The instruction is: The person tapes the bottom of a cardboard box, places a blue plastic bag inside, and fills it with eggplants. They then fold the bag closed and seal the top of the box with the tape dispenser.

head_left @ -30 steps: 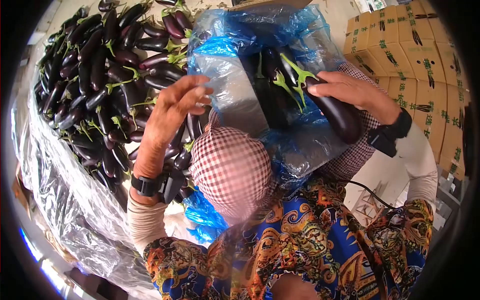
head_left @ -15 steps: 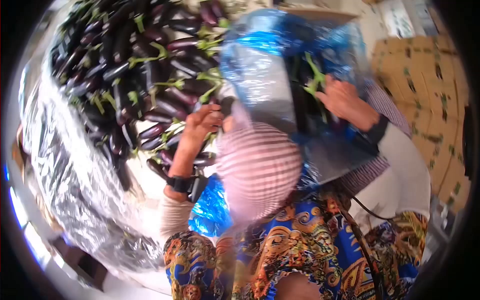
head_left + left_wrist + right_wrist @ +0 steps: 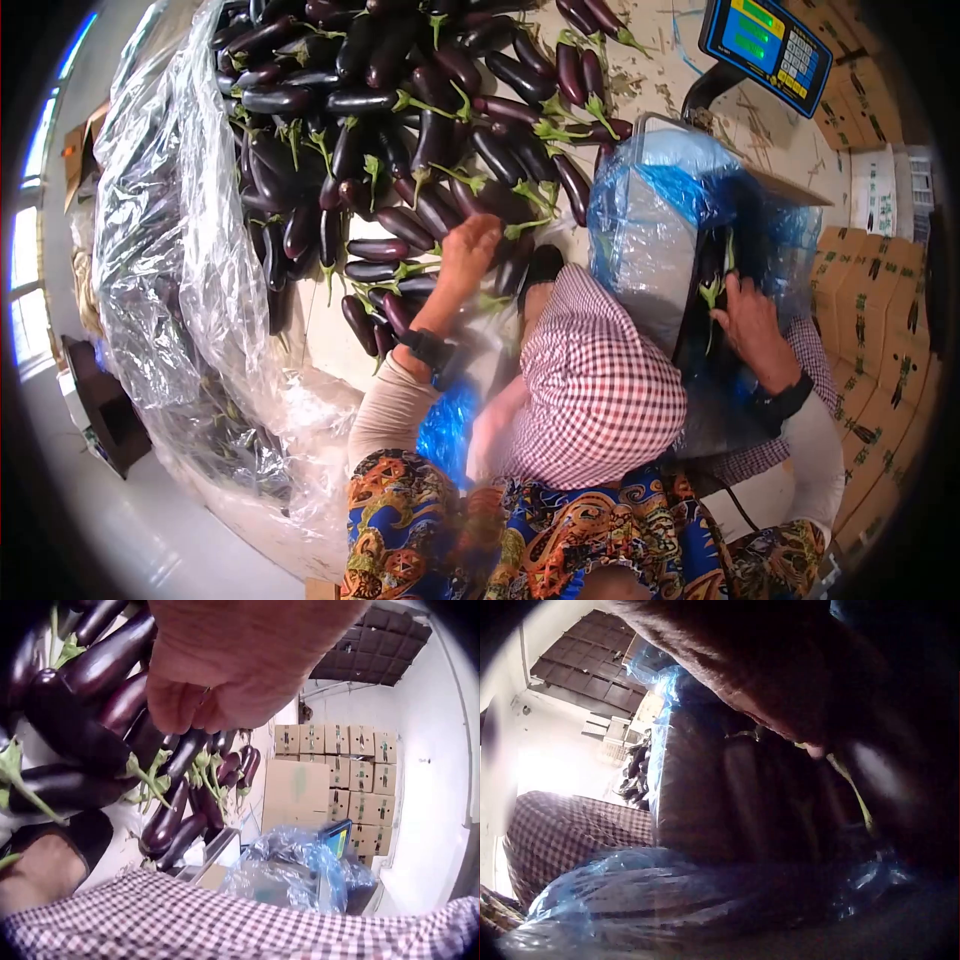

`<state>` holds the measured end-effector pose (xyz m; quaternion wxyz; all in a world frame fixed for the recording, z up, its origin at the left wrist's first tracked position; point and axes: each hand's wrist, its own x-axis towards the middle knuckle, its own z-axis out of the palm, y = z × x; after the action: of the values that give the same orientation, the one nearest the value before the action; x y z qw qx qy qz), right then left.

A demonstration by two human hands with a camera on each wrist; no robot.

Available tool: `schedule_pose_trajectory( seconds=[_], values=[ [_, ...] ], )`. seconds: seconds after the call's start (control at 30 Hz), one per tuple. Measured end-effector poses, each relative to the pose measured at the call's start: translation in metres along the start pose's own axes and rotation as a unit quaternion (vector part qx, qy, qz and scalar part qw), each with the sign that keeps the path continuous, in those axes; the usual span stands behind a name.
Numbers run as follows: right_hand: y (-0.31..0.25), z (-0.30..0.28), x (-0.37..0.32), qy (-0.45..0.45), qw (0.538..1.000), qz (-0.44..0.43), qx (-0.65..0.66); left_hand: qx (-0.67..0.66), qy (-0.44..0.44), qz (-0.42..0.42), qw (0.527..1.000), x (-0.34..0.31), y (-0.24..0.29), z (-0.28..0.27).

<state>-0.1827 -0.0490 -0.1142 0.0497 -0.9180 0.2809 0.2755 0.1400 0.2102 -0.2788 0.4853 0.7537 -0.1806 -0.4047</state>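
At the near edge of a pile of dark purple eggplants (image 3: 437, 210), the left hand (image 3: 467, 255) reaches down with bent fingers. In the left wrist view the left hand (image 3: 225, 664) has its fingertips bunched above eggplants (image 3: 105, 667); whether it grips one is hidden. Inside the box lined with blue plastic (image 3: 640, 250), the right hand (image 3: 755, 330) lies over eggplants, its extended fingers beside a green stalk (image 3: 712, 290). The right wrist view is dark, with the right hand (image 3: 780, 690) above a green stalk (image 3: 855, 791).
A scale display (image 3: 765, 50) stands beyond the box. Printed cartons (image 3: 875, 340) are stacked at the right. Clear plastic sheeting (image 3: 170, 280) covers the left side. A checkered cloth over the knee (image 3: 600, 390) stands between the arms.
The head view has swung, shifting the scene. The left hand has gone from the air beside the box to the eggplant pile. The large eggplant under the right hand has been lowered into the box.
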Motion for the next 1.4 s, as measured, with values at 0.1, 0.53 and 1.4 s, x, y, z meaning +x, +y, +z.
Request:
schedule_pose_trajectory(
  seconds=[0.1,0.53,1.4],
  values=[
    [0.002,0.003,-0.002,-0.001,1.000,-0.003,0.008,0.032,0.054,0.033,0.998,0.022,0.012,-0.009],
    [0.004,-0.016,0.001,-0.038,0.996,0.032,0.080,0.310,0.011,0.242,0.919,0.126,0.026,0.041],
    [0.005,-0.003,0.006,-0.016,0.997,0.031,0.072,0.475,0.116,0.400,0.775,0.227,0.053,0.104]
  ],
)
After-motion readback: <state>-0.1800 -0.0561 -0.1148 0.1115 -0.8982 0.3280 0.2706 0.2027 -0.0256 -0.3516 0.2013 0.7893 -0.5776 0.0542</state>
